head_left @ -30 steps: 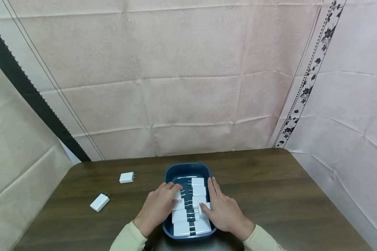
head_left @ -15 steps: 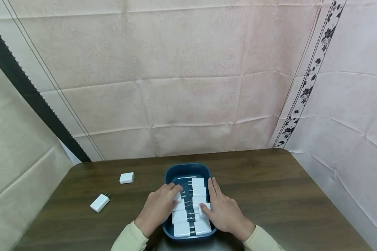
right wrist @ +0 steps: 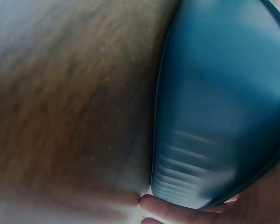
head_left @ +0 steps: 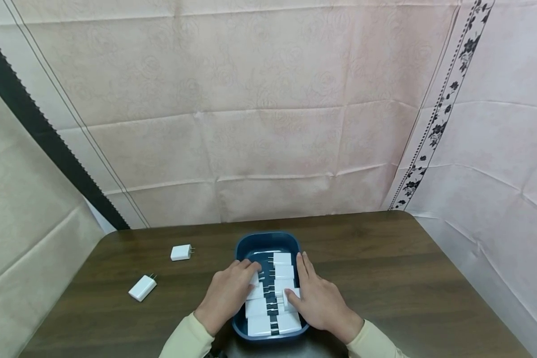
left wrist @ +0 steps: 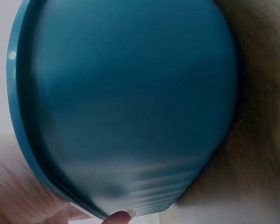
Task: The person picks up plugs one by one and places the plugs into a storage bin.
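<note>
A dark blue plastic tub (head_left: 266,241) stands at the table's near edge, holding two columns of white plug-in wall chargers (head_left: 259,326), their prongs facing the middle. My left hand (head_left: 225,296) grips the tub's left side, fingers bent over the rim beside the upper-left charger and partly hiding it. A fingertip (left wrist: 119,217) shows against the outer wall in the left wrist view. My right hand (head_left: 320,301) holds the right side, with straight fingers along the outside and its thumb inside. Under that thumb, one charger (head_left: 287,304) lies on top of the right column.
Two more white chargers lie on the table to the left, one farther back (head_left: 181,252) and one nearer (head_left: 142,288). The brown wooden table (head_left: 385,278) has rounded far corners. Pale patterned cloth (head_left: 268,149) hangs behind it and along both sides.
</note>
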Demonstrator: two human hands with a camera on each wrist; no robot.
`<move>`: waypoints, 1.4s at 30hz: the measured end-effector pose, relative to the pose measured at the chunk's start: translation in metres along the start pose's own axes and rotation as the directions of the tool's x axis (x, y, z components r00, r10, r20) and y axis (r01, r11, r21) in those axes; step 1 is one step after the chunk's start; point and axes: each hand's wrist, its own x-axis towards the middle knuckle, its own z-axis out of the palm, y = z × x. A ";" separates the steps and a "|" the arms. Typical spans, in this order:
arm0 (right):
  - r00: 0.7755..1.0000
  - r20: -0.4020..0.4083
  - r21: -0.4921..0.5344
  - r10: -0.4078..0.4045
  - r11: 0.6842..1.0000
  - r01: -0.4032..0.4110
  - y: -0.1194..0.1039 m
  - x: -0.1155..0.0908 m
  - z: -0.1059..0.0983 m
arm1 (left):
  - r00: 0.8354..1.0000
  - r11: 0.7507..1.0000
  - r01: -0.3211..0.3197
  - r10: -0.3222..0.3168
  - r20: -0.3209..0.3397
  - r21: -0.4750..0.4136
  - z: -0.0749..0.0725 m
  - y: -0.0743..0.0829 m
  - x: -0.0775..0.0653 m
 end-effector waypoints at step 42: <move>1.000 -0.006 0.006 -0.016 1.000 0.016 0.002 0.002 0.001 | 0.996 1.000 0.026 -0.025 0.091 -0.015 0.005 -0.003 0.011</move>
